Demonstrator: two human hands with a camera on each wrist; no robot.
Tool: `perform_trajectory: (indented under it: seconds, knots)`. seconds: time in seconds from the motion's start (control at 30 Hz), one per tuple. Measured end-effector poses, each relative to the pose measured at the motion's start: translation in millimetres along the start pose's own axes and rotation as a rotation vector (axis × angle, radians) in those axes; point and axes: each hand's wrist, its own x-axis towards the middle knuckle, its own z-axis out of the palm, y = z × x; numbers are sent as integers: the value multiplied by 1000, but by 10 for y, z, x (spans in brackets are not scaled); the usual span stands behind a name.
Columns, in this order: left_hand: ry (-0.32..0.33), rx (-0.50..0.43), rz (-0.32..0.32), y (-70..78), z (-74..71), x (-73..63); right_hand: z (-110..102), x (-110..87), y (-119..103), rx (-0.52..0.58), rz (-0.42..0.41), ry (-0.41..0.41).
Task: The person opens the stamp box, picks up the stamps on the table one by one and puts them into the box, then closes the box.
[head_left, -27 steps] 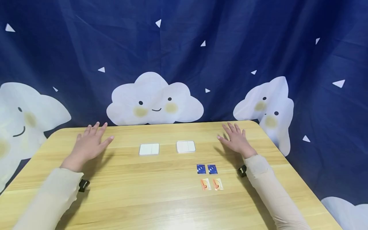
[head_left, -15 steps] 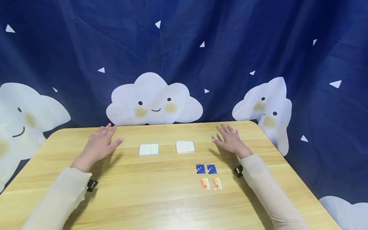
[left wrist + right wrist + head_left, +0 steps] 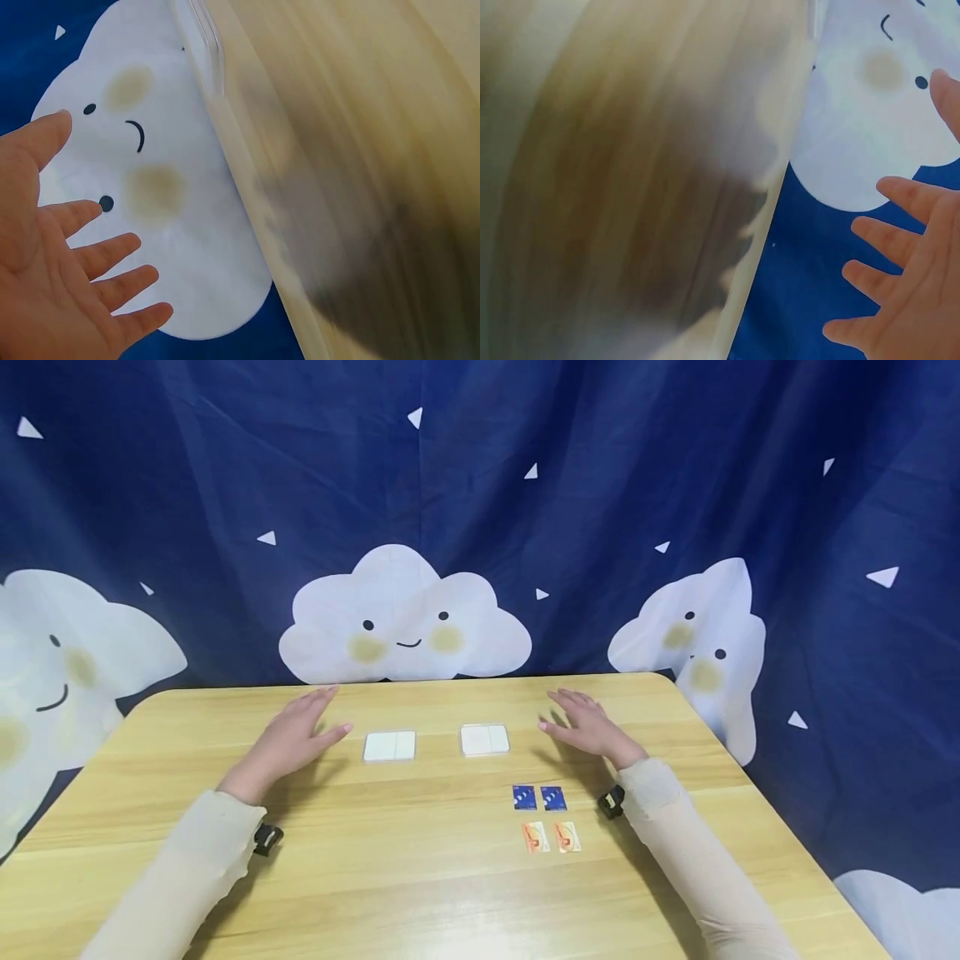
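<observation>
Two flat clear-edged cases with white faces lie side by side near the back of the table: the left case and the right case. My left hand hovers just left of the left case, fingers extended and thumb toward it. To the right of the right case, my right hand is held over the wood with its fingers spread. Both palms show bare in the wrist views, the left palm and the right palm.
Two small blue cards lie in a row on the wooden table, right of centre. Two orange and white cards lie nearer the front. A dark blue curtain with cloud prints hangs behind the table's back edge.
My left hand has moved right toward the left case. My right hand has shifted left toward the right case. The cases and cards stay where they were.
</observation>
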Motion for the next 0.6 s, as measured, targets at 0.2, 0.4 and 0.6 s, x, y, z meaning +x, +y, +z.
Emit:
perform_trajectory:
  seconds: [0.2,0.4,0.6]
  knots:
    - [-13,-69,28,120,83,83,-5,39,-87,119,-28,-45]
    - [-19,-112,67,243,195,154,27,82,-131,156,-30,-98]
    - [-37,-155,96,342,324,231,51,112,-171,261,-10,-130]
